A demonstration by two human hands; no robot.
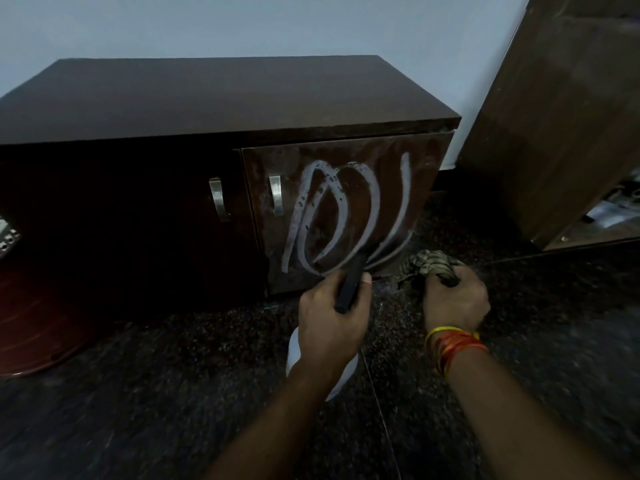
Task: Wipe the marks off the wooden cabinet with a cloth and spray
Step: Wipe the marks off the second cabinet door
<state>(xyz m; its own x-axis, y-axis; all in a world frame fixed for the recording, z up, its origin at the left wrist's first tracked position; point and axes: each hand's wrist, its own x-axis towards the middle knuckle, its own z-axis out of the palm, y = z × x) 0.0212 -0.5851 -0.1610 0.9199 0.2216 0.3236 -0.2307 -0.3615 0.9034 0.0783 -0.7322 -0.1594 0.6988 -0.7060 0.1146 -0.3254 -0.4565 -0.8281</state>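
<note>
Spraying is the step in hand; the left hand (330,315) grips the spray bottle (313,355), nozzle aimed at the white marks (341,216) just ahead; the right hand (455,299) clutches the bunched cloth (431,265) beside the cabinet (207,98) door's lower corner — wiping likely comes next.

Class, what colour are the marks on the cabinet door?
White, looping marks on the dark brown door, head view.

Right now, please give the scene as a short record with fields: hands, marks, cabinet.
left hand: grips the spray bottle, nozzle toward the right door
right hand: grips the bunched cloth near the floor
marks: white loops on the right door, not yet wiped
cabinet: dark wood, two metal handles
</note>
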